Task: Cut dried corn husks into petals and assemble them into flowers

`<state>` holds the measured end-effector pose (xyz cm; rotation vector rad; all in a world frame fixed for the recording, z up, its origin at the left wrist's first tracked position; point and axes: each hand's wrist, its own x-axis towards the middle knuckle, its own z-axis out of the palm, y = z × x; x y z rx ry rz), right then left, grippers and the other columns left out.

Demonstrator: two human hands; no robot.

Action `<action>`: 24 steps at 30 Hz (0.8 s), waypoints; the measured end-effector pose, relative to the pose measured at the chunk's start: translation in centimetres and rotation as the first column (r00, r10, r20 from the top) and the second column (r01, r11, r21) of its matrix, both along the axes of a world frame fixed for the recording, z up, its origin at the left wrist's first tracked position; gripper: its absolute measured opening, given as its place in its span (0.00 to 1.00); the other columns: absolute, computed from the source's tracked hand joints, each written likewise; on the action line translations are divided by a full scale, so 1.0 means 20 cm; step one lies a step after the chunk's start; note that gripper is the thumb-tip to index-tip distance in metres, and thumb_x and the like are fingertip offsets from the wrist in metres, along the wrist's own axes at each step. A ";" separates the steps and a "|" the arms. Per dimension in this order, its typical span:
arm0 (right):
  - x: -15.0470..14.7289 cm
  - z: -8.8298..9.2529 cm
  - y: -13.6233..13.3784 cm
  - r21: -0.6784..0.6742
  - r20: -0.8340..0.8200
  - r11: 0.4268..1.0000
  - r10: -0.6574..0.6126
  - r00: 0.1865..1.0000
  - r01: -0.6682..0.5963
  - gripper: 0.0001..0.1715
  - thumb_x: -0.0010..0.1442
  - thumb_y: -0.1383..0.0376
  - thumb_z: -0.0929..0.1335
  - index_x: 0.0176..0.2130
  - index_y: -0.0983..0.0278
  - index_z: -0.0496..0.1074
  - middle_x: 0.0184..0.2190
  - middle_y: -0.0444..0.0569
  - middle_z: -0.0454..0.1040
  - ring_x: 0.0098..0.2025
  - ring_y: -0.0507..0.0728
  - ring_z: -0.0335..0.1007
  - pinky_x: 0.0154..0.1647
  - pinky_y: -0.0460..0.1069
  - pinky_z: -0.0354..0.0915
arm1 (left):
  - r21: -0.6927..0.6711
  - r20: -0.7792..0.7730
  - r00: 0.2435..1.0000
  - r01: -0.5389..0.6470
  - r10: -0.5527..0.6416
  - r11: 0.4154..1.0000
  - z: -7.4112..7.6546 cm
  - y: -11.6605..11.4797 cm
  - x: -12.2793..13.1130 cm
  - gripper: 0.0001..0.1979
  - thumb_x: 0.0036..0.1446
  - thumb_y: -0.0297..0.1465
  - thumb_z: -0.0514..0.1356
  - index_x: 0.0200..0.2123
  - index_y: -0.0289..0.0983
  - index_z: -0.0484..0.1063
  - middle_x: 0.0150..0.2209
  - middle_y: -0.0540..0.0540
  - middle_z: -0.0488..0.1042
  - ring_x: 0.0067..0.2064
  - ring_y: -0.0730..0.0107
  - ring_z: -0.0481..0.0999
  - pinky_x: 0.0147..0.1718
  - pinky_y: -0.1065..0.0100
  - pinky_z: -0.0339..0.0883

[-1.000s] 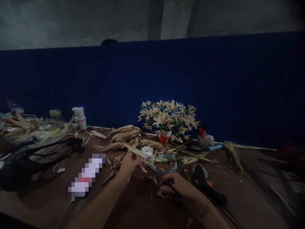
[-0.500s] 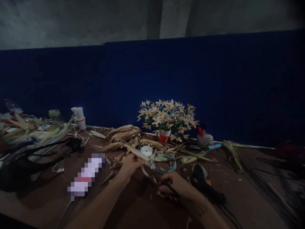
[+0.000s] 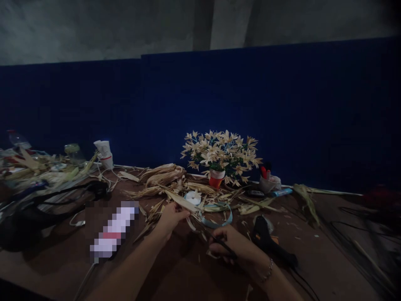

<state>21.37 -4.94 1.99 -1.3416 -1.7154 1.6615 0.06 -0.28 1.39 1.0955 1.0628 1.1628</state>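
Note:
My left hand (image 3: 171,216) pinches a long pale strip of dried corn husk (image 3: 181,200) between thumb and fingers. In my right hand (image 3: 228,239) are dark-handled scissors (image 3: 226,249), their blades pointing up and left to the strip's lower end. Whether the blades touch the husk is too dim to tell. Just behind the hands lie a white roll (image 3: 192,198) and a loop of light blue ribbon (image 3: 216,225). Farther back, a red and white pot (image 3: 216,179) holds pale husk flowers (image 3: 224,150).
A black glue gun (image 3: 265,234) rests right of my right hand, its cord trailing forward. Left of my arm lies a blurred-out phone-like object (image 3: 114,230) on a cable. Bundled husks (image 3: 164,174) sit at the back, and a cup with pens (image 3: 269,183) stands near the blue partition (image 3: 125,117).
Both hands stay almost where they were, with the husk strip and scissors still held. The whole view shifts very slightly.

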 end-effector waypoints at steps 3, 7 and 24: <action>0.00 0.00 0.00 -0.009 -0.006 1.000 -0.007 1.000 0.007 0.17 0.44 0.56 0.70 0.27 0.68 0.69 0.15 0.40 0.67 0.12 0.43 0.54 0.10 0.38 0.50 | 0.005 0.006 1.000 -0.010 0.010 1.000 0.00 0.00 0.00 0.16 0.35 0.27 0.66 0.33 0.32 0.72 0.30 0.44 0.77 0.32 0.65 0.74 0.35 0.66 0.65; -0.01 0.00 0.00 -0.008 -0.011 1.000 -0.030 0.999 0.030 0.17 0.44 0.56 0.70 0.27 0.67 0.68 0.14 0.39 0.66 0.11 0.43 0.53 0.09 0.38 0.49 | 0.000 0.023 1.000 -0.004 0.004 1.000 -0.01 0.00 0.00 0.15 0.36 0.27 0.65 0.32 0.31 0.72 0.30 0.44 0.77 0.32 0.64 0.74 0.34 0.66 0.66; -0.06 -0.03 -0.01 0.035 0.074 0.993 -0.114 0.991 0.111 0.11 0.46 0.60 0.68 0.27 0.67 0.69 0.10 0.37 0.62 0.10 0.44 0.51 0.09 0.39 0.47 | -0.036 0.036 0.995 -0.088 0.090 0.995 0.01 -0.02 0.02 0.15 0.36 0.27 0.66 0.32 0.33 0.74 0.31 0.44 0.77 0.28 0.68 0.73 0.21 0.73 0.64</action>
